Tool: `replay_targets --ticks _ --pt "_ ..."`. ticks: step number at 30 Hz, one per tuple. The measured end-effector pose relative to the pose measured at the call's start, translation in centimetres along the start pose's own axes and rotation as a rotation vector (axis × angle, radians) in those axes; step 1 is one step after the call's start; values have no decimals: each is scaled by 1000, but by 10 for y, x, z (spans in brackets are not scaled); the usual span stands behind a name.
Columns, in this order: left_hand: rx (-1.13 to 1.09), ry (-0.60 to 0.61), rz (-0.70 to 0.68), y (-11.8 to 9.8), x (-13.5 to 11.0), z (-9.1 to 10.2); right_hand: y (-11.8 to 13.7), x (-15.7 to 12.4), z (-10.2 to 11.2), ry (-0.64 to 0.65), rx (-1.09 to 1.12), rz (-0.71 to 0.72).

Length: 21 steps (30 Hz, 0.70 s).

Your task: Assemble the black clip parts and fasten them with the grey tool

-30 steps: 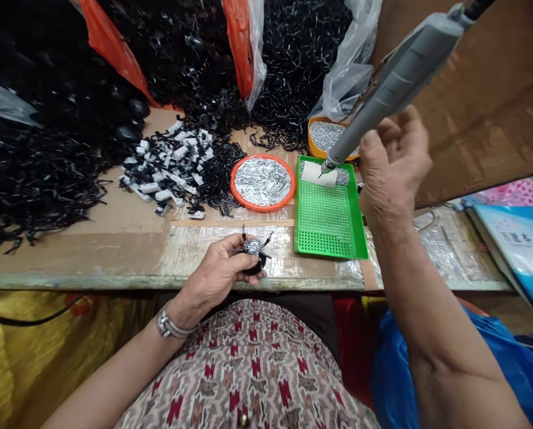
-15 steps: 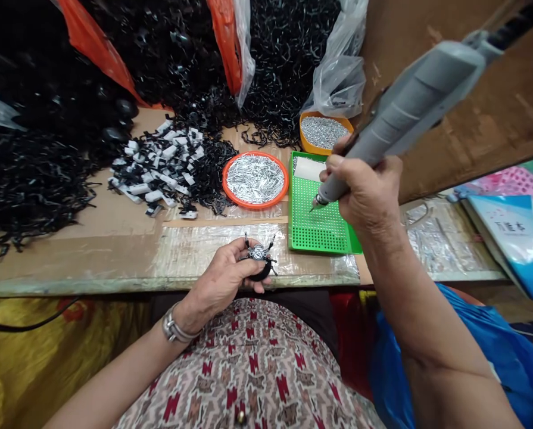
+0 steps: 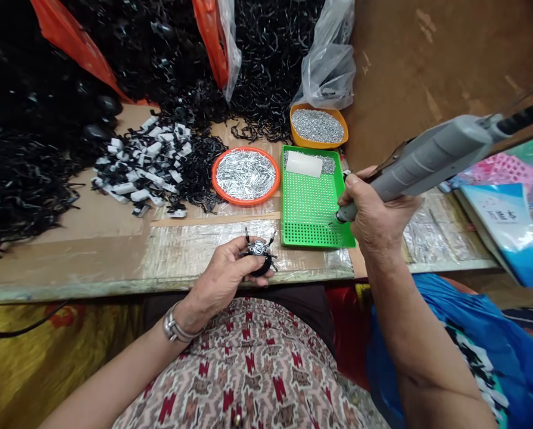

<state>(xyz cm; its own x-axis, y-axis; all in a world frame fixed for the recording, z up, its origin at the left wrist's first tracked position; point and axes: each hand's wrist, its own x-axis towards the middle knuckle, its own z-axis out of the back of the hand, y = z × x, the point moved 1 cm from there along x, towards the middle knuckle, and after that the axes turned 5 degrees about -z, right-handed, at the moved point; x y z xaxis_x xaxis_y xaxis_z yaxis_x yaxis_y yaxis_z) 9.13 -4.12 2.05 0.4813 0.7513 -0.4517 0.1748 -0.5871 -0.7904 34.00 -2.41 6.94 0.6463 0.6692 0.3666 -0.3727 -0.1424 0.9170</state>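
Note:
My left hand (image 3: pixel 230 262) is closed round a small black spider-like part with thin legs (image 3: pixel 259 250), near the table's front edge. Its grey patterned centre faces up and the legs stick out past my fingers. My right hand (image 3: pixel 380 217) grips a grey electric screwdriver (image 3: pixel 431 156), its cord running off at the upper right. The tool's tip is over the right side of a green perforated tray (image 3: pixel 311 202). In the far end of that tray lie small silvery pieces (image 3: pixel 333 164) and a whitish card (image 3: pixel 304 164).
An orange-rimmed dish (image 3: pixel 218 190) of thin silvery pins sits left of the tray. Behind the tray stands a yellow-orange bin (image 3: pixel 322 143) of small metal pieces. Black-and-white parts (image 3: pixel 145 161) and big black heaps (image 3: pixel 20 167) cover the left and back. A blue-white booklet (image 3: pixel 502 220) lies right.
My right hand has moved the screwdriver right and lower, tilting it flatter and uncovering more of the green tray. My left hand still holds the black part in nearly the same place.

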Motion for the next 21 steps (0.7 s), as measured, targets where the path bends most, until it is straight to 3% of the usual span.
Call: replay_targets --ticks 21 --pt "19 5 -8 3 3 -1 -10 -10 0 -113 30 7"
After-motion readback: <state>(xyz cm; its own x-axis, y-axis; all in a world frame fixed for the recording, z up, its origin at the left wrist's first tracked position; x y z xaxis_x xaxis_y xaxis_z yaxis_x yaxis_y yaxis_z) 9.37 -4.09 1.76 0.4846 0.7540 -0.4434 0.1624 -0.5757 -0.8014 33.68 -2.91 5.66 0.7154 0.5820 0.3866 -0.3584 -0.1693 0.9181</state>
